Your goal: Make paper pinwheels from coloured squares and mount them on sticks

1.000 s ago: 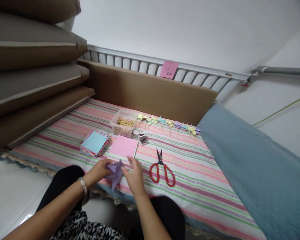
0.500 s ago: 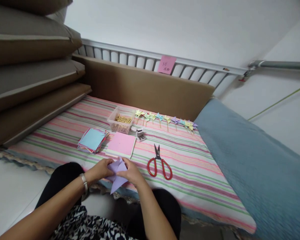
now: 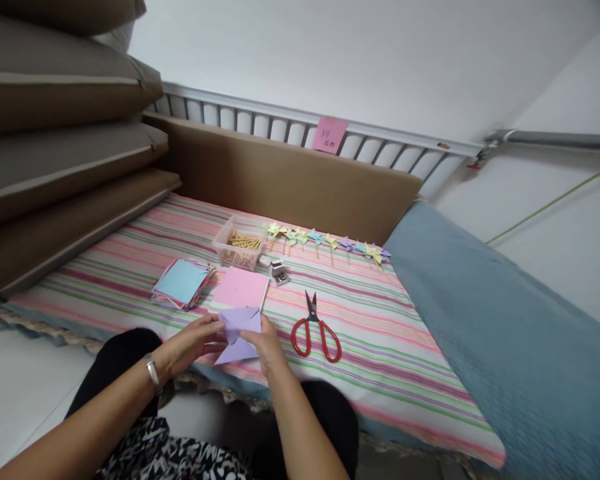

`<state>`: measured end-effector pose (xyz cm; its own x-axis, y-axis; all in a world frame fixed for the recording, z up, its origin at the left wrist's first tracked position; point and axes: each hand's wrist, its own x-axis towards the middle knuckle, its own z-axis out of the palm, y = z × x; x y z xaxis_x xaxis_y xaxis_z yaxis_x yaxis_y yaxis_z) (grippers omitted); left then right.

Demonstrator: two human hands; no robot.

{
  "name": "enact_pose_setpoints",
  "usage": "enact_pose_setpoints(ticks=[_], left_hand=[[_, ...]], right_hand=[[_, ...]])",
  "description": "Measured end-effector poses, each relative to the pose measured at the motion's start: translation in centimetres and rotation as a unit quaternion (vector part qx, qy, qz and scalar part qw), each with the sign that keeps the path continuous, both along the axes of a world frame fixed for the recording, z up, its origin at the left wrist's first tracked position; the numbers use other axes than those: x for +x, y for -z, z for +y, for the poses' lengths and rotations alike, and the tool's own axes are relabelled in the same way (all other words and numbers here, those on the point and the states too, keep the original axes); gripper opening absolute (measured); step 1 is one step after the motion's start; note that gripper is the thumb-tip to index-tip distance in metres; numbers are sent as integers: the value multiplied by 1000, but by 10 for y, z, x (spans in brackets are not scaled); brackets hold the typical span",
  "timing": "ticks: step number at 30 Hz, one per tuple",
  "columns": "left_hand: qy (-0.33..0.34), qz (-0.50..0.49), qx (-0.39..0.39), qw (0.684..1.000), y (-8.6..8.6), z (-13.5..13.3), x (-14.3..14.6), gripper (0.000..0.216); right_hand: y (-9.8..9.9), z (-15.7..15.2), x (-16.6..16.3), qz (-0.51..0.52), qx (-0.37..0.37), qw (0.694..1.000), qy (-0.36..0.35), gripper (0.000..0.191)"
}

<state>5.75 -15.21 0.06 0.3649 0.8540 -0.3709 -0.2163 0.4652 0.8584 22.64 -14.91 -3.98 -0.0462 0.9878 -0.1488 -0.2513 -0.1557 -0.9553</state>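
OK, purple paper (image 3: 234,319) is up front, held over the near edge of the striped cloth (image 3: 390,347), its top edge overlapping the pink sheets (image 3: 241,287) in view. It's creased, a notch on its left side. Right hand (image 3: 268,343) pinches it, thumb flat on top near the middle, other fingers mostly hidden behind. Left hand (image 3: 195,341) is loosely curved, fingers slightly spread, tips at the paper's left edge (can't tell if they actually grip). Metal bracelet (image 3: 153,373) on the left wrist.

Around: red-handled scissors (image 3: 312,312) lie right of the hands, blades a bit apart, pointing away. Left of the pink sheets, an untidy paper stack (image 3: 183,281), light blue on top. Behind them, a clear plastic box (image 3: 222,249) with thin sticks (image 3: 245,241), and a small open case (image 3: 279,275) near its right. Pinwheels (image 3: 331,243) in a row along the brown board (image 3: 280,177).
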Motion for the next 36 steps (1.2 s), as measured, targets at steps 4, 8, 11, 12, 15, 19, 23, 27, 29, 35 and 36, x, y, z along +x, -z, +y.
enact_pose_setpoints(ticks=[4, 8, 11, 12, 15, 19, 23, 27, 29, 35, 36], left_hand=[[-34, -6, -4, 999, 15, -5, 16, 34], [-92, 6, -18, 996, 29, -4, 27, 34], [-111, 8, -17, 994, 32, -2, 29, 32], [-116, 9, -17, 993, 32, -3, 29, 31], [-132, 15, -18, 991, 32, -3, 30, 28], [-155, 32, -20, 987, 32, -2, 29, 28], [-183, 59, -25, 981, 28, 5, 20, 24], [-205, 78, -27, 975, 21, 11, 3, 22], [-211, 81, -25, 974, 18, 13, -4, 23], [-209, 83, -13, 974, 13, 17, -12, 27], [-208, 84, -11, 974, 13, 18, -13, 27]], right_hand=[[11, -1, -9, 33, -6, 998, 53, 44], [20, -2, -17, 63, -16, 996, 62, 44], [21, -2, -20, 83, -23, 995, 58, 43], [21, -2, -20, 89, -24, 994, 57, 43], [19, -3, -21, 96, -25, 993, 57, 45], [21, -3, -21, 75, -18, 996, 47, 45], [26, 0, -22, 29, 0, 999, 37, 44], [21, -5, -18, -137, 101, 981, 88, 45], [13, -10, -15, -268, 221, 932, 105, 38], [-4, -22, -17, -405, 388, 828, 19, 43], [-4, -22, -18, -411, 389, 824, 11, 46]])
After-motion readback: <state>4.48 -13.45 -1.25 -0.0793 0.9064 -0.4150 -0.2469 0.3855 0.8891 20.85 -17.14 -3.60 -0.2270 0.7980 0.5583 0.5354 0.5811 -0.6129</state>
